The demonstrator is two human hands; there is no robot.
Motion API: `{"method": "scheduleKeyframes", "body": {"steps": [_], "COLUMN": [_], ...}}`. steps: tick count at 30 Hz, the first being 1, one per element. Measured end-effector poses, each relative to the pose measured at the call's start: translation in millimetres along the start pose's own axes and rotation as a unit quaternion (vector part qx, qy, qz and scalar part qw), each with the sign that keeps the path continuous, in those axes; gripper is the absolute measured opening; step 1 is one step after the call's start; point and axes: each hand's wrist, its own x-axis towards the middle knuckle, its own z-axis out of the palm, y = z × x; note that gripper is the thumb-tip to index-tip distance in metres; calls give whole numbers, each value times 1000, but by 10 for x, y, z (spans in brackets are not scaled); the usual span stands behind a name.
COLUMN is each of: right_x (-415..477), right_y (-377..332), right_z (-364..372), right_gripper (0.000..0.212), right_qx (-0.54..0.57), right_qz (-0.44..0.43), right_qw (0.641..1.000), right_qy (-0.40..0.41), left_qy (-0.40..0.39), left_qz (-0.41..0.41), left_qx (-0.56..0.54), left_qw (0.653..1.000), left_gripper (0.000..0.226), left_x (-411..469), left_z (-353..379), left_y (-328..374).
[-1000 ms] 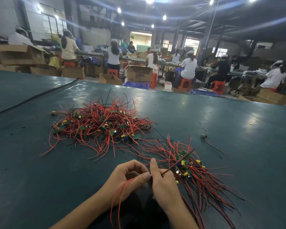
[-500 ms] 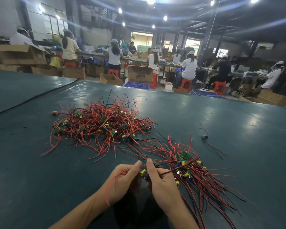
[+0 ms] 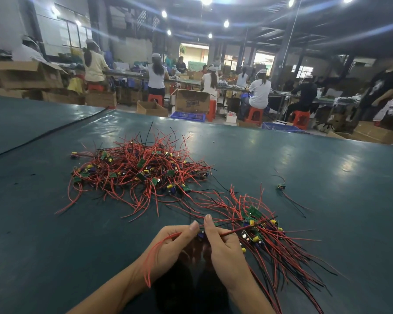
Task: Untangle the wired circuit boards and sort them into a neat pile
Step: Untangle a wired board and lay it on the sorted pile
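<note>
1. Across the green table point(image 3: 304, 159), at eleven o'clock from the hands, the tangled heap point(image 3: 141, 173) of red-wired boards lies unsorted.
2. At three o'clock lies the combed pile point(image 3: 266, 241), its wires trailing toward five.
3. The left hand point(image 3: 170, 248) and right hand point(image 3: 225, 252) curl round one board point(image 3: 201, 235), thumbs pinching its leads.
4. This looks like the wire-straightening step; the next move probably calls for laying the board on the pile, aligned.

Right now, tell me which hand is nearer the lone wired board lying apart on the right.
Right. The right hand lies nearer the camera and left of the lone wired board; the left hand is farther left, beyond the right hand.
</note>
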Motion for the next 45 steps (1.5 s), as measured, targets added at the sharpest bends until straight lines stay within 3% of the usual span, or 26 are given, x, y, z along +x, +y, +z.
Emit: {"method": "scheduleKeyframes", "body": {"steps": [12,15,20,29,33,37,41,45], "right_x": [12,-14,-40,-18,-12,-14,-25,-37], "right_y": [0,-23,-50,-37,-34,-20,4,19], "right_z": [85,103,102,84,78,110,67,66], "right_gripper": [48,50,55,46,50,48,50,48], "right_qx": [22,0,-35,-25,-26,-63,-121,-115], "right_qz": [-1,-18,-37,-52,-63,-104,-155,-140], "right_qw": [1000,1000,998,997,996,990,974,979], "right_qy": [12,16,31,48,51,68,113,97], "left_qy": [100,97,82,65,63,91,39,58], "left_qz": [-19,-22,-19,-19,0,31,44,57], "left_qx": [-93,-84,-85,-80,-68,-47,-7,23], "left_qw": [990,991,993,994,996,994,998,996], "left_gripper": [45,49,33,34,52,35,30,24], "left_x": [-9,-20,-23,-5,13,13,-40,-33], "left_z": [64,56,34,6,-2,2,-15,21], "left_y": [109,108,101,47,3,36,64,43]}}
